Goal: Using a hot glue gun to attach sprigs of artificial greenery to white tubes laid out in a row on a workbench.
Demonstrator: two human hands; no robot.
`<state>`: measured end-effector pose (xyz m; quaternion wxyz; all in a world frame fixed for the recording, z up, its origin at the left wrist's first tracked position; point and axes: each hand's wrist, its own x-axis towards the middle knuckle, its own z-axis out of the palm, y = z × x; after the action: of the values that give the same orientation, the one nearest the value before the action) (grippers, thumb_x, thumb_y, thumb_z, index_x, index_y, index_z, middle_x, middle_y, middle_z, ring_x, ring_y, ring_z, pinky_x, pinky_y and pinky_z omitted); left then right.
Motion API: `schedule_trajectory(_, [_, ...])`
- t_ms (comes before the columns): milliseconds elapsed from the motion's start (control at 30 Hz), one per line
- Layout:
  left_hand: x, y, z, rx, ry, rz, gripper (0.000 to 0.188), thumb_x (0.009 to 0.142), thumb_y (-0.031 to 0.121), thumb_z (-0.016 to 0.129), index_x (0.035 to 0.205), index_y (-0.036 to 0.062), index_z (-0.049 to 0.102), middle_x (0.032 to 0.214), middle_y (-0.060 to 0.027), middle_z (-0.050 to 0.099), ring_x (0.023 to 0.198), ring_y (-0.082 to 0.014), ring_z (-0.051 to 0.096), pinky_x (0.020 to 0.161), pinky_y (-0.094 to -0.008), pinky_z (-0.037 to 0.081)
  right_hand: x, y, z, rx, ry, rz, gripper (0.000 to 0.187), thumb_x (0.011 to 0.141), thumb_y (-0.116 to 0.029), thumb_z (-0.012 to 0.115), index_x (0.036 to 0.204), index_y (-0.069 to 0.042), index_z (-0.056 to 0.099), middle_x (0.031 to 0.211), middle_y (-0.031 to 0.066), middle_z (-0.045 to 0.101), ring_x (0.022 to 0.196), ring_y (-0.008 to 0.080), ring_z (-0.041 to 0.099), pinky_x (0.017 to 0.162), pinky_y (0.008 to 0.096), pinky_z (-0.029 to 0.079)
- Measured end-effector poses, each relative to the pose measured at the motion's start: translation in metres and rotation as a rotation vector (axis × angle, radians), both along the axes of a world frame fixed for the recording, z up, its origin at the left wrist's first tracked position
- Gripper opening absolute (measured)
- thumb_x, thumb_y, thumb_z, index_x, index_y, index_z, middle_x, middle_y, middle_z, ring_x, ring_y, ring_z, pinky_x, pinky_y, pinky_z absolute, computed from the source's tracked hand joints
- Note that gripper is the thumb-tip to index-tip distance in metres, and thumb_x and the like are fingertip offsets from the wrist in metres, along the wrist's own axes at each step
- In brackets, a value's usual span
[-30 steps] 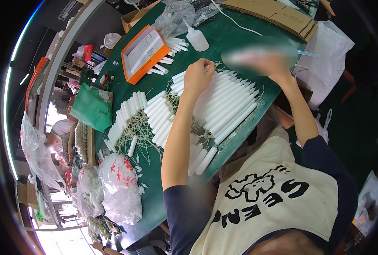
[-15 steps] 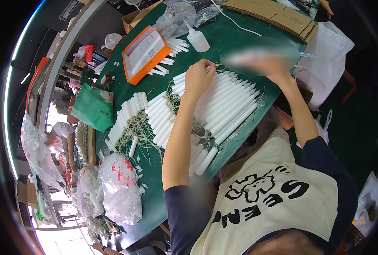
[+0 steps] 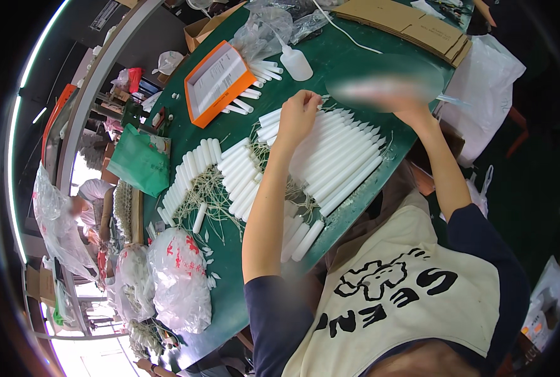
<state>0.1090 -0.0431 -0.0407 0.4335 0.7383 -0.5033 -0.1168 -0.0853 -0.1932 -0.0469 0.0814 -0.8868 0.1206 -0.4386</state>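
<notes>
Long white candles [image 3: 343, 163] lie side by side in a fanned row on the green table [image 3: 349, 63], their strings trailing out. My left hand [image 3: 299, 113] sits at the far end of this row, fingers curled down on a candle tip. My right hand [image 3: 412, 100] is over the row's right end and is smeared by motion blur, so its grip is unclear. Shorter white candles [image 3: 242, 176] form a second row left of my left forearm. A third row [image 3: 188, 173] lies further left, over tangled strings [image 3: 214, 195].
An orange-rimmed open box [image 3: 217, 81] and a clear squeeze bottle [image 3: 295, 63] stand at the far side. Flat cardboard [image 3: 405, 25] lies far right, beside a white plastic bag [image 3: 487, 81]. A green bag [image 3: 141, 160] and knotted plastic bags [image 3: 179, 283] sit at left.
My left hand stays at the far end of the candle row. My right hand stays blurred over the row's right end. Nothing else has moved.
</notes>
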Motion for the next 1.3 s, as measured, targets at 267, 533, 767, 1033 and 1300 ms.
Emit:
schedule_trajectory(267, [0.002,0.002,0.001,0.005,-0.021,0.002,0.022,0.089,0.016,0.053,0.092,-0.0052,0.059,0.082,-0.0086,0.065,0.071,-0.0129,0.059,0.068,-0.0258,0.048,0.012,-0.032,-0.016,0.502,0.088,-0.115,0.035,0.07,-0.033,0.077,0.077,-0.001,0.065,0.063,0.0074,0.062,0.049,0.0164,0.057,0.05,0.0278,0.044])
schedule_trajectory(533, [-0.001,0.003,-0.001,-0.004,-0.113,0.023,0.021,0.086,0.015,0.057,0.091,-0.0053,0.059,0.075,-0.0102,0.064,0.069,-0.0134,0.058,0.065,-0.0259,0.045,0.018,-0.059,-0.026,0.62,0.036,-0.071,0.041,0.07,-0.036,0.076,0.085,0.001,0.065,0.071,0.0091,0.065,0.058,0.0191,0.062,0.059,0.0294,0.048])
schedule_trajectory(767, [0.001,0.009,0.0,0.006,-0.163,-0.005,0.021,0.083,0.015,0.062,0.092,-0.0039,0.06,0.079,-0.0122,0.064,0.072,-0.0172,0.059,0.069,-0.0276,0.046,0.008,-0.046,-0.019,0.515,-0.001,-0.095,0.055,0.065,-0.036,0.079,0.099,0.003,0.06,0.091,0.0181,0.065,0.085,0.0326,0.062,0.077,0.0352,0.047])
schedule_trajectory(1033, [-0.002,0.008,0.002,-0.001,-0.203,0.011,0.021,0.081,0.015,0.062,0.092,-0.003,0.061,0.083,-0.0159,0.065,0.078,-0.0241,0.063,0.073,-0.0296,0.047,-0.013,-0.036,-0.032,0.177,-0.282,-0.185,0.054,0.062,-0.028,0.081,0.101,-0.001,0.057,0.091,0.0109,0.063,0.087,0.0314,0.057,0.083,0.0376,0.042])
schedule_trajectory(1300, [-0.005,0.003,-0.006,-0.002,-0.318,0.051,0.019,0.081,0.018,0.058,0.088,0.0016,0.063,0.084,-0.0151,0.066,0.078,-0.0307,0.064,0.07,-0.0376,0.049,-0.028,0.076,-0.015,-0.198,-0.347,0.222,0.026,0.059,-0.006,0.064,0.056,-0.007,0.039,0.064,0.0075,0.048,0.064,0.0265,0.046,0.057,0.0343,0.037])
